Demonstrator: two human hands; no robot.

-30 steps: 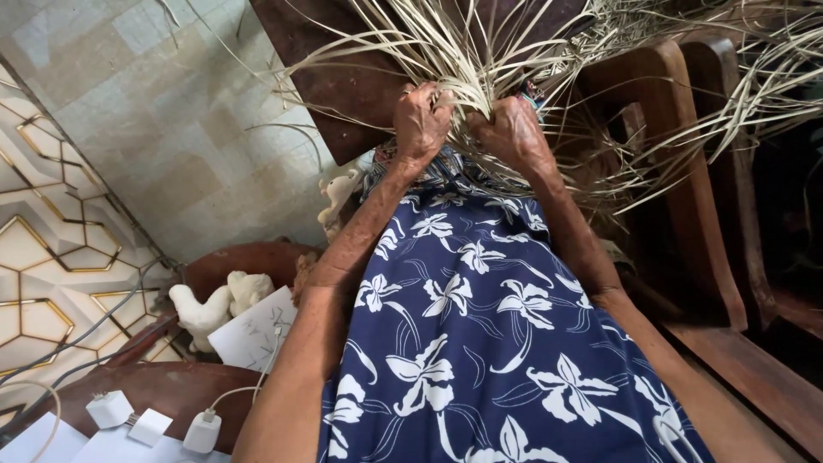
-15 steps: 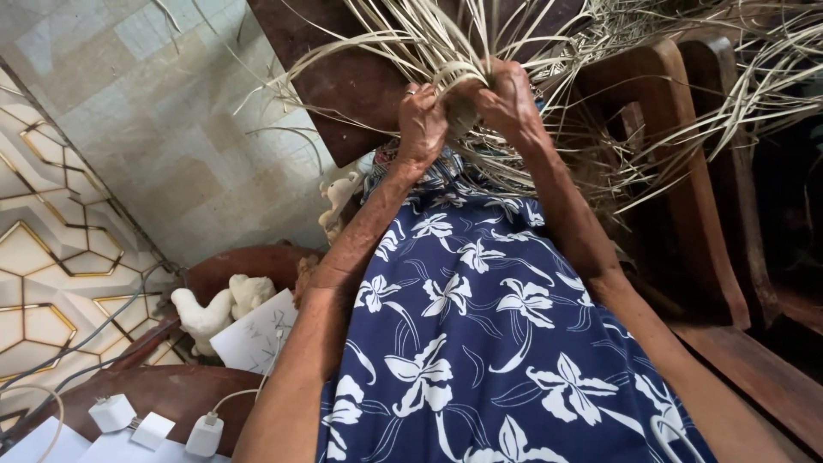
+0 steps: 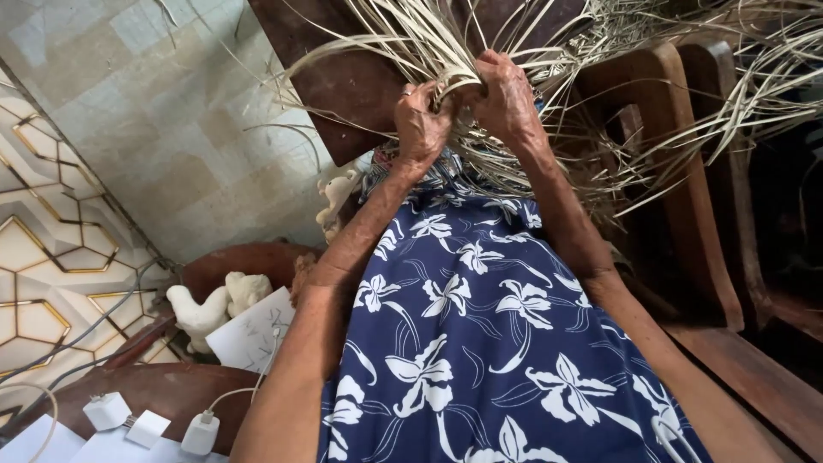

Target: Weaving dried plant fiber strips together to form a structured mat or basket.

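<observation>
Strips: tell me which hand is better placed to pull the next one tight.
Probably the right hand. Its fingers curl over the bent strips at the top of the bundle, gripping them. The left hand sits just below, clamped on the gathered part, so it looks better suited to hold the work steady.

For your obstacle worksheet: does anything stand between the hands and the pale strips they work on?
Nothing visible. The left hand and right hand both already grip the strips directly.
</observation>
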